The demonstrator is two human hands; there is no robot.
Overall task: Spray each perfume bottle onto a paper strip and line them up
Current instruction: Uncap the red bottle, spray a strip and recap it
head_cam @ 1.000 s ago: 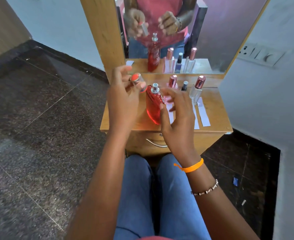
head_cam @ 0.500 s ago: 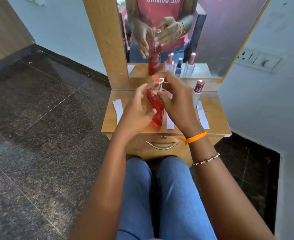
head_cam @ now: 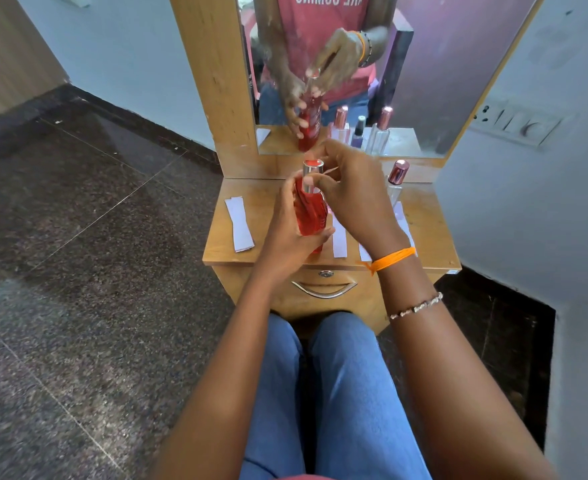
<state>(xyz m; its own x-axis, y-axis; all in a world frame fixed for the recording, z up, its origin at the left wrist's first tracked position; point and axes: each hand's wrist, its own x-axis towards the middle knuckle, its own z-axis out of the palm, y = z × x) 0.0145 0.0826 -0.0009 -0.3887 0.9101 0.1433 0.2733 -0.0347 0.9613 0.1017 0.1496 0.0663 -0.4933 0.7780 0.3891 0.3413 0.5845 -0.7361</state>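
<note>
A tall red perfume bottle [head_cam: 309, 213] is held upright above the small wooden dressing table [head_cam: 272, 199]. My left hand [head_cam: 287, 237] wraps its lower body. My right hand [head_cam: 351, 192] pinches the silver cap [head_cam: 311, 173], which sits on the bottle's neck. A clear bottle with a pink metallic cap [head_cam: 397, 176] stands at the back right; other bottles are hidden behind my right hand. One white paper strip [head_cam: 239, 225] lies at the table's left. More strips [head_cam: 339, 239] lie partly under my hands.
A mirror [head_cam: 424, 81] rises behind the table and reflects the bottles and my hands. A drawer with a metal handle [head_cam: 323, 289] faces my knees. A wall with a switch panel [head_cam: 517, 123] is close on the right. Dark tiled floor lies to the left.
The cap went from my left hand to my right hand and now sits on the red bottle. My left hand moved down onto the bottle's body.
</note>
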